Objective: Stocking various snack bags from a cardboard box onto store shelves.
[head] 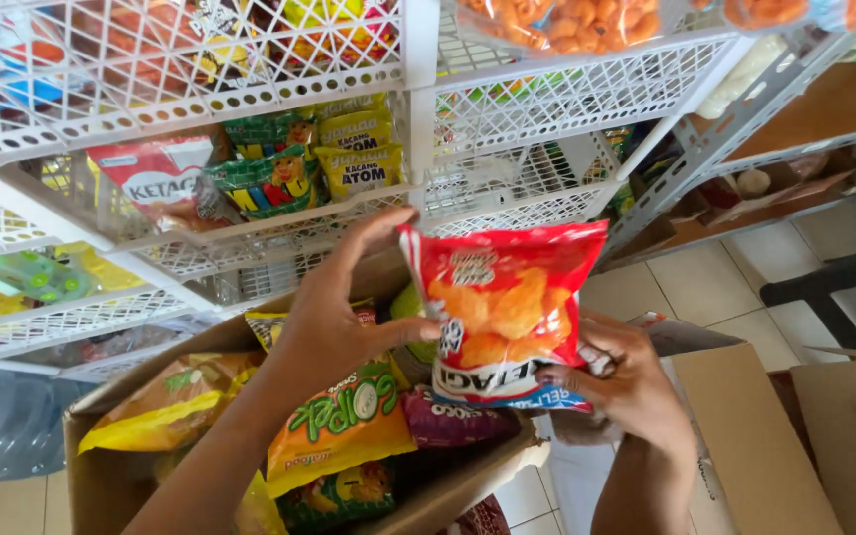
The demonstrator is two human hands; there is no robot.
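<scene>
A person's two bare hands held a red snack bag [503, 315] upright above an open cardboard box [111, 476] that stood before a white lattice shelf rack [537, 99]. The left hand [334, 317] gripped the bag's left edge, thumb pressed against the front of the packet and the remaining fingers spread up behind its top corner. The right hand [624, 381] pinched the bag's lower right corner, fingertips curled onto the front near the bottom seam. The bag, printed with pictures of orange crackers, sat over the box's far right corner, level with the lowest rack shelf behind it.

Inside the box lay more packets: an orange snack bag [344, 421] directly under the left wrist, a purple packet [453, 421] just beside it toward the right wall, a yellow bag [165, 401] against the left wall and a green packet [344, 495] at the near edge. On the rack's middle shelf, a matching red bag [156, 183] lay near green packets [265, 178] and yellow peanut packs [359, 149]. Bags of orange puffs [567, 25] rested on the upper right shelf. A second cardboard box [745, 436] stood open on the tiled floor [705, 282] to the right, just beside the first.
</scene>
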